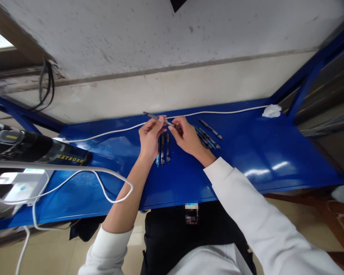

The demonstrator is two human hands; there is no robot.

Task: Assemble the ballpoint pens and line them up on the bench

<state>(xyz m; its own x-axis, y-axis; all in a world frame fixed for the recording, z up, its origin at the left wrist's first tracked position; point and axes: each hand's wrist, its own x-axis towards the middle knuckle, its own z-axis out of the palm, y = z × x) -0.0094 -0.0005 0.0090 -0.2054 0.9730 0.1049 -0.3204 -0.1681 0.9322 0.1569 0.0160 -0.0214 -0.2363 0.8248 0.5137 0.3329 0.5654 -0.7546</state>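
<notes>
My left hand [151, 137] pinches a dark-gripped clear pen [153, 115] near its middle, above the blue table [240, 145]. The pen slants, one end pointing up and left. At its other end, my right hand [185, 136] has its thumb and fingers closed on it. Below and between the hands, a few pens [163, 151] lie side by side, one with blue parts; their upper ends are partly hidden by my left hand. Right of my right hand lies a loose group of several pens [208, 137], partly covered by that hand and wrist.
A white cable [218, 112] runs along the table's back to a crumpled white item [272, 110]. At left are a black device [46, 147] with yellow lettering, a white power strip [25, 189] and a looping white cable [103, 168]. A wall stands behind the table.
</notes>
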